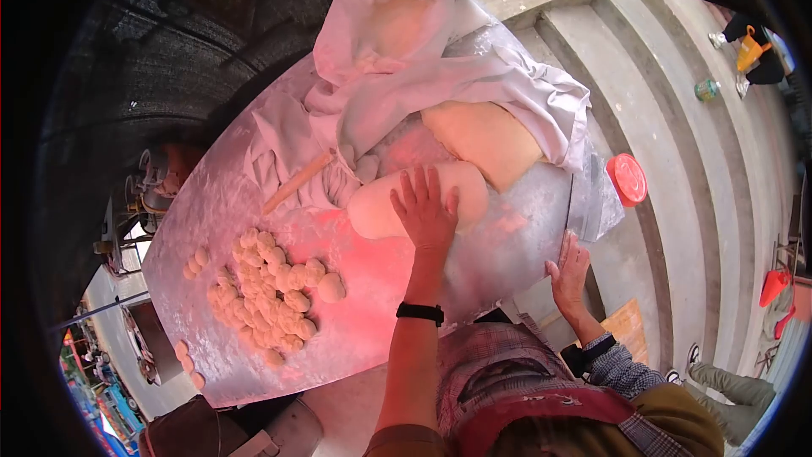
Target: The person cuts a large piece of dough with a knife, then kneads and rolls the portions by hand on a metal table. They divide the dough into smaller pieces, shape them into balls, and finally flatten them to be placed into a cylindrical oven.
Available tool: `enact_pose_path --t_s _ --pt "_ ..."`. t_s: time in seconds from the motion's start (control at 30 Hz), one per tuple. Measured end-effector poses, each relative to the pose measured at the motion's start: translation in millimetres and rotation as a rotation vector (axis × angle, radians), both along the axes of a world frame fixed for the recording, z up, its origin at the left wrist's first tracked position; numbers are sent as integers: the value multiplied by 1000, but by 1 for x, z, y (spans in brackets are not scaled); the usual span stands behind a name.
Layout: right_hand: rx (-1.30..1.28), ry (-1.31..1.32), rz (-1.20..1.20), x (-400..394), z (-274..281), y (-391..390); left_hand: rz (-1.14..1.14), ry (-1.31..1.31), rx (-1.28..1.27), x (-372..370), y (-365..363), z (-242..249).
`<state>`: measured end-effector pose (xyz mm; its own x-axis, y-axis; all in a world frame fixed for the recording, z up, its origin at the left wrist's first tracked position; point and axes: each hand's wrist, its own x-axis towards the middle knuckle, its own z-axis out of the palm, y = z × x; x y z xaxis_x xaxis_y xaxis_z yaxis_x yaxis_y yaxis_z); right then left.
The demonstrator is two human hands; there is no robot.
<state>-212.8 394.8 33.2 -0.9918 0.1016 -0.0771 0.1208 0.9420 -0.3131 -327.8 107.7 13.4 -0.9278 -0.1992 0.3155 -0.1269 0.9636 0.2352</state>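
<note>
A long, thick log of pale dough (pixel 372 207) lies across the floury metal table (pixel 364 305). My left hand (pixel 427 216) rests flat on top of it, fingers spread. At the table's right edge, my right hand (pixel 571 275) is closed round the handle of a cleaver, whose broad grey blade (pixel 599 199) points away from me. Behind the log sits a larger slab of dough (pixel 486 135), partly covered by a whitish cloth (pixel 474 76). Many small dough pieces (pixel 262 296) are heaped to the left.
A wooden rolling pin (pixel 298 182) leans on the cloth's left part. An open sack of flour (pixel 397 25) stands at the far end. Beyond the right edge are a red round lid (pixel 627 179) and concrete steps (pixel 668 161). Other people's legs (pixel 727 381) show at right.
</note>
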Motion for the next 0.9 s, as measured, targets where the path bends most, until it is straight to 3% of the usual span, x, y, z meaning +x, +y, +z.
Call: enact_pose_path --t_s 0.07,0.2,0.27,0.33,0.4,0.47,0.5,0.6,0.73,0.83,0.9 --pt "-241 55 -121 -6 -15 10 -61 25 24 -2 -8 -1" --pt "-79 303 -96 -18 -1 32 -46 38 -5 3 -8 -1" --pt "-1064 -41 -563 -23 85 14 -37 30 13 5 -5 0" --pt "-1088 89 -462 1 87 12 17 -8 58 12 10 11" --pt "-1105 219 -366 -5 93 6 -101 2 160 22 30 20" --pt "-1045 -82 -318 -23 108 -2 -92 -40 172 29 34 20" --pt "-965 -72 -250 -35 92 -3 -100 -51 174 24 35 22" --pt "-482 -36 284 -92 118 -63 -159 87 325 51 5 -4" --pt "-304 -73 738 -145 123 -152 516 201 554 115 -67 28" --pt "-132 -94 938 -162 104 -206 532 385 415 102 -119 75" --pt "-16 -112 1034 -166 97 -232 293 243 44 79 -148 101"
